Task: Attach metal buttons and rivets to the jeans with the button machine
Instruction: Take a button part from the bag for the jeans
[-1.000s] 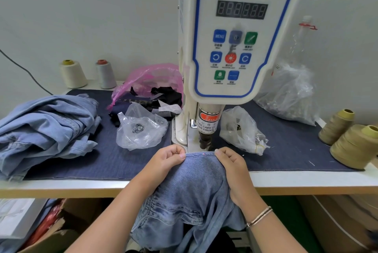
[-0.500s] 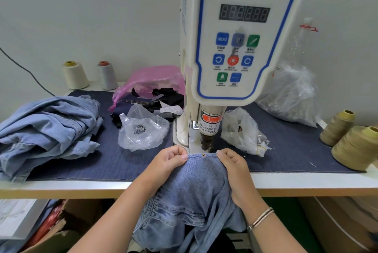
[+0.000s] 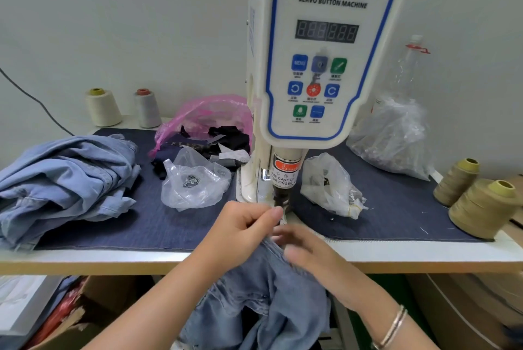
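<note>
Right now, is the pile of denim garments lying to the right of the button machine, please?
No, the pile of denim garments lies left of the button machine.

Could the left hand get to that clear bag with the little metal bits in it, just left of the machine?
Probably yes. The clear bag lies just beyond the left hand with nothing in between, but that hand is pinching the jeans and would need to let go first.

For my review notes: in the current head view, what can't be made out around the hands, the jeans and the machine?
- Right hand: motion-blurred; its grip on the jeans is unclear.
- Die under the button machine punch: hidden behind the left hand.
- Fresh button or rivet on the jeans: hidden by both hands.
- Display digits: unreadable.
- Clear bag contents: too small to identify.
</note>
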A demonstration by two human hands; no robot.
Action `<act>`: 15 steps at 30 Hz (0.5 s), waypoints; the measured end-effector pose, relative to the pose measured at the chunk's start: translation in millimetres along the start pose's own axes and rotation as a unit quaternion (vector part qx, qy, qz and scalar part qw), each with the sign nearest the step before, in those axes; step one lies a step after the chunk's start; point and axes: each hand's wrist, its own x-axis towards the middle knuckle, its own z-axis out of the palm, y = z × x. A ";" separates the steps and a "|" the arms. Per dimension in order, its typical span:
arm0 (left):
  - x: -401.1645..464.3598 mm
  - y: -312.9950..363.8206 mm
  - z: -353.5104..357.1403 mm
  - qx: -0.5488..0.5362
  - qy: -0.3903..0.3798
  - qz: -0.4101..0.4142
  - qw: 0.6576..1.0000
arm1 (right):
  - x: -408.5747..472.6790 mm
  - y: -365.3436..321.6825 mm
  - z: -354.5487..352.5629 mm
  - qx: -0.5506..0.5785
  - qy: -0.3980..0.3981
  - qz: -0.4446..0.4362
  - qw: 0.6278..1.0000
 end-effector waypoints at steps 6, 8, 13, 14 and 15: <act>13.6 35.1 -2.9 0.021 0.006 0.037 0.999 | -4.6 -35.4 6.8 -0.001 0.015 0.000 1.000; 9.1 31.2 -23.7 -0.021 0.003 -0.004 1.000 | -8.5 -40.8 -1.2 0.141 0.035 -0.012 0.989; -31.5 -0.3 -68.5 0.027 -0.112 -0.144 0.983 | -10.5 -43.1 -21.7 0.335 0.110 -0.027 0.935; -40.0 -6.0 -71.7 0.047 -0.136 -0.178 0.974 | -9.2 -43.7 -23.6 0.346 0.117 -0.031 0.930; -46.5 -10.0 -72.8 0.063 -0.160 -0.205 0.964 | -8.4 -45.4 -23.9 0.354 0.117 -0.036 0.927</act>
